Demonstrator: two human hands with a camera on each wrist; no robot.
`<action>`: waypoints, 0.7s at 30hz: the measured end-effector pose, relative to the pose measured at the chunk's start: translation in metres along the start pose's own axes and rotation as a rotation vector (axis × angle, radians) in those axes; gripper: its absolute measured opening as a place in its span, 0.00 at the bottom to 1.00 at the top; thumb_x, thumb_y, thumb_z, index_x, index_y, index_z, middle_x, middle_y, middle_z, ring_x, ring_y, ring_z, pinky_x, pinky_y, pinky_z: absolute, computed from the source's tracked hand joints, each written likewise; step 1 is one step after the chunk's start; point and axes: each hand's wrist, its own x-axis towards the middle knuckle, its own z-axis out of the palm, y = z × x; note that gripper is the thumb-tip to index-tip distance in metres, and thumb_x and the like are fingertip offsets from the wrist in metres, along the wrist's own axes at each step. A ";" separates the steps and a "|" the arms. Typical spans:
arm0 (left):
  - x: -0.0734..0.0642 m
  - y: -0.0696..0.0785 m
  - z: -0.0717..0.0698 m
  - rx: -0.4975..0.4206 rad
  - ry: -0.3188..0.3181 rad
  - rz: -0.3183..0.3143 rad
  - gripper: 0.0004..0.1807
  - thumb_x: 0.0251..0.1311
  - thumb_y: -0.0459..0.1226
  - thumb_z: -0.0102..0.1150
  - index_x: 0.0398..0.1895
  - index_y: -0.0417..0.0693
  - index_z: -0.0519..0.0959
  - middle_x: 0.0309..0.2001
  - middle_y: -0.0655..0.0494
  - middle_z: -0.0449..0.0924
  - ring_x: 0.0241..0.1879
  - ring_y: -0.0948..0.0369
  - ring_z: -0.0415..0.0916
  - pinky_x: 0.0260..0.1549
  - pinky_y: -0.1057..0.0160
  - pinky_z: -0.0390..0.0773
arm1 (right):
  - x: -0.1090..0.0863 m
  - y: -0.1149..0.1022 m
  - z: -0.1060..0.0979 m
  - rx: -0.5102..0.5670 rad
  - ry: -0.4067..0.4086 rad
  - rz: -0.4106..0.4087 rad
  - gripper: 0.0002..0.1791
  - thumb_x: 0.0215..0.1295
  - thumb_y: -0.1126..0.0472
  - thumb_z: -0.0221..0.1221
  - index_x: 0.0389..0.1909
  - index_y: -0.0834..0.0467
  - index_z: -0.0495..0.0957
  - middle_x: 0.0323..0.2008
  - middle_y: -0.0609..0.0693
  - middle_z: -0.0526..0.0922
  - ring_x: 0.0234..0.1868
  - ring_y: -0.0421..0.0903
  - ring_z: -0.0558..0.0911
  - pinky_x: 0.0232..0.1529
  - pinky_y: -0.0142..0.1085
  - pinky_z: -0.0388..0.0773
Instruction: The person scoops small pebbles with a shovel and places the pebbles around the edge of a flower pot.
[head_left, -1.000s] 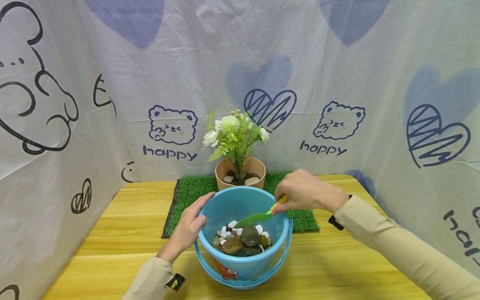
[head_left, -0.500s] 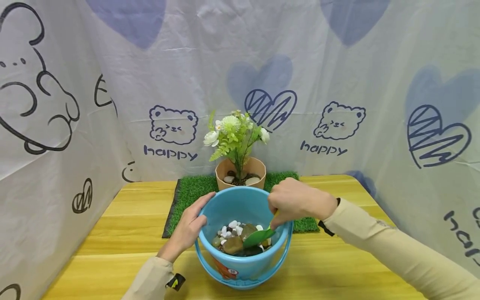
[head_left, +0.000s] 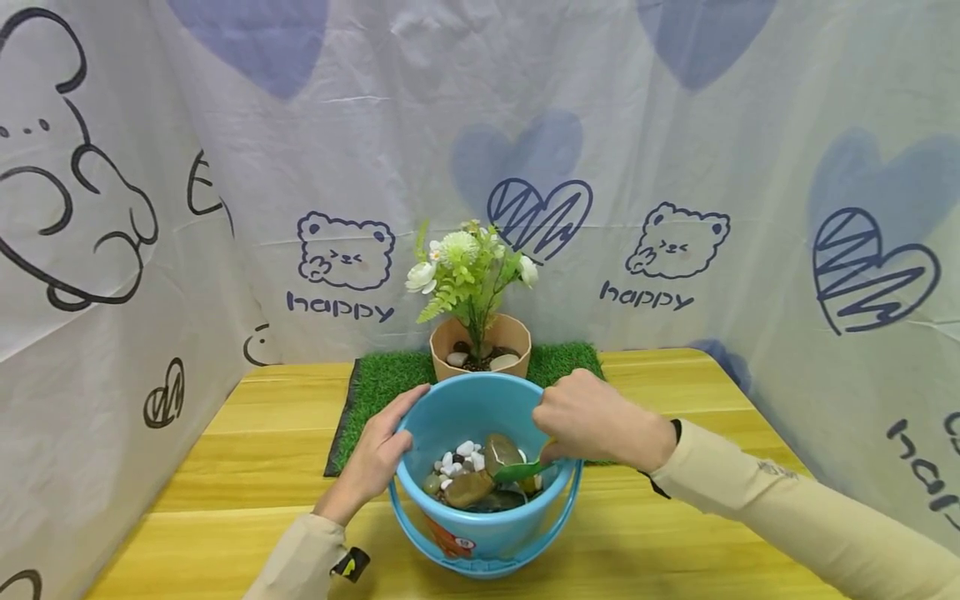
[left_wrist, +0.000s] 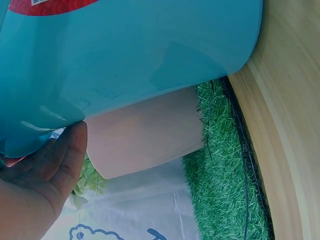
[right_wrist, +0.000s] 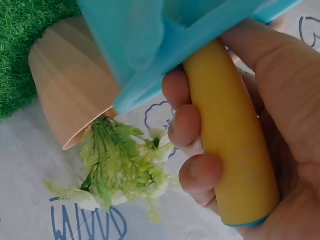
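Observation:
My left hand (head_left: 378, 450) grips the rim of a blue bucket (head_left: 480, 400), its thumb inside the rim and its fingers along the outside. My right hand (head_left: 600, 425) holds a small toy shovel by its yellow handle (right_wrist: 230, 140), fingers curled round it. The shovel's green blade (head_left: 521, 472) reaches down into the bucket, right at the edge of an olive-grey stone (head_left: 501, 452). Beside that stone lie a large brown stone (head_left: 468, 489), a dark stone (head_left: 501, 501) and several small white pebbles (head_left: 467, 448).
Behind the bucket, a peach flowerpot (head_left: 442, 354) with white and green flowers (head_left: 457, 267) stands on a green turf mat (head_left: 386, 379). The bucket's handle (head_left: 420, 542) hangs down in front. A wooden table (head_left: 247, 467) lies beneath, with printed cloth (head_left: 420, 133) hanging around it.
The right hand has lowered the shovel, bringing the blade from above the pebbles down among the stones at the bucket's right. The olive-grey stone has shifted toward the back. The left hand stays put.

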 end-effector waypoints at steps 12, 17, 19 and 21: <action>-0.003 0.000 0.002 -0.015 -0.002 -0.029 0.39 0.52 0.29 0.41 0.73 0.50 0.63 0.67 0.44 0.70 0.56 0.45 0.77 0.43 0.59 0.81 | -0.009 -0.023 -0.003 -0.046 0.089 0.085 0.37 0.39 0.35 0.72 0.08 0.45 0.52 0.11 0.39 0.53 0.12 0.37 0.59 0.12 0.31 0.53; -0.001 0.000 0.002 -0.009 0.001 -0.016 0.38 0.52 0.29 0.41 0.73 0.50 0.63 0.66 0.44 0.70 0.56 0.45 0.78 0.43 0.58 0.81 | -0.015 -0.027 -0.002 -0.020 0.125 0.104 0.31 0.43 0.37 0.71 0.06 0.45 0.59 0.11 0.40 0.62 0.13 0.38 0.64 0.12 0.30 0.55; -0.001 0.001 0.001 -0.008 0.002 -0.016 0.39 0.52 0.29 0.41 0.73 0.50 0.64 0.66 0.44 0.71 0.56 0.45 0.78 0.43 0.58 0.81 | -0.016 -0.028 0.000 -0.021 0.143 0.094 0.30 0.46 0.37 0.69 0.07 0.45 0.60 0.12 0.40 0.63 0.14 0.37 0.64 0.13 0.30 0.54; -0.001 0.001 0.001 -0.007 0.001 -0.015 0.39 0.52 0.29 0.41 0.73 0.50 0.64 0.66 0.44 0.70 0.56 0.45 0.77 0.43 0.57 0.81 | -0.015 -0.028 0.004 -0.024 0.171 0.075 0.30 0.48 0.37 0.68 0.07 0.45 0.61 0.12 0.40 0.63 0.15 0.37 0.64 0.13 0.29 0.53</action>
